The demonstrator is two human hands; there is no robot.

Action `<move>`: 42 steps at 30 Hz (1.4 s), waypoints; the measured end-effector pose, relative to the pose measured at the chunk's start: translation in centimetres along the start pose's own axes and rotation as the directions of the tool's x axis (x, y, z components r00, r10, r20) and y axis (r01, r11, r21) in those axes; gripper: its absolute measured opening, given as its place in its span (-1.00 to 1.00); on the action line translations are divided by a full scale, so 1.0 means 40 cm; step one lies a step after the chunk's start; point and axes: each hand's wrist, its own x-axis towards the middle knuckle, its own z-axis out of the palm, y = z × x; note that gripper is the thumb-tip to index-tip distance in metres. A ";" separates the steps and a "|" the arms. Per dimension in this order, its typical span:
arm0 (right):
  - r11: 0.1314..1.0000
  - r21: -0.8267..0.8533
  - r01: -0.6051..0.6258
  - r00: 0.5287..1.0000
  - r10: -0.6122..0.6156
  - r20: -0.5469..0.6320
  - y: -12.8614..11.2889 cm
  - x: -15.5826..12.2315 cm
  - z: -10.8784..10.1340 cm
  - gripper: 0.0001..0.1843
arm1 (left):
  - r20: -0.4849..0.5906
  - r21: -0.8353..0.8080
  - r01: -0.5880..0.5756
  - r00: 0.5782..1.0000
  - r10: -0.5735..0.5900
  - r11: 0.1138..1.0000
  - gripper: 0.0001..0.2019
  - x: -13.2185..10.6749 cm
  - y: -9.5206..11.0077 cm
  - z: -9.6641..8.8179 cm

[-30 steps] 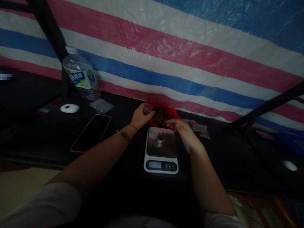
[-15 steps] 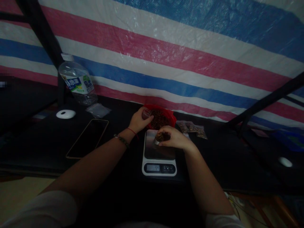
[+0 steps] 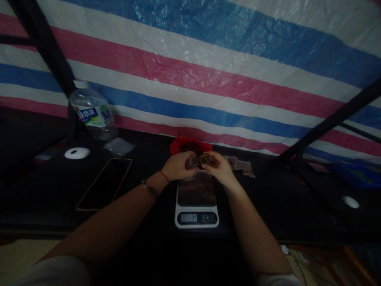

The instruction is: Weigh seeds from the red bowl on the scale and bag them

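My left hand (image 3: 179, 166) is closed around a small clear cup (image 3: 193, 161); its contents cannot be made out. Close beside it, my right hand (image 3: 219, 167) grips a small cup of brown dried bits (image 3: 204, 159), its mouth turned toward the clear cup. Both hands are above the far end of a white kitchen scale (image 3: 197, 194) with a steel plate, and its lit display shows digits. Behind them stands a red bowl (image 3: 176, 145) of dark reddish-brown pieces, partly hidden by the hands.
Filled zip bags (image 3: 247, 169) lie right of the bowl. On the left are a phone (image 3: 104, 184), clear zip bags (image 3: 119, 147), a large plastic bottle (image 3: 93, 115) and a white oval object (image 3: 77, 153). A striped tarp (image 3: 190, 87) hangs behind the black table.
My right hand has lifted the cup of brown bits off the scale plate toward the bowl. The left hand has come nearer, bringing the two cups together. The view has shifted slightly.
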 end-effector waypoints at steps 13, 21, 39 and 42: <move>0.985 -0.163 0.058 0.996 -0.046 0.075 -0.006 -0.006 -0.001 -0.64 | 0.019 0.032 0.049 0.999 -0.049 0.998 -0.63 -0.002 0.016 -0.001; 0.944 -0.258 0.204 0.978 -0.183 0.103 -0.050 -0.003 -0.001 -0.64 | 0.026 0.023 0.045 0.999 -0.046 0.999 -0.62 -0.005 0.022 0.003; 0.948 -0.286 0.141 0.988 -0.115 0.105 -0.033 -0.005 0.004 -0.41 | -0.124 -0.214 0.028 0.991 -0.056 0.976 -0.67 -0.005 -0.014 0.010; 0.956 -0.267 0.121 0.991 -0.101 0.089 -0.025 -0.004 0.006 -0.47 | -0.132 -0.253 0.032 0.989 -0.068 0.967 -0.67 -0.004 -0.021 0.010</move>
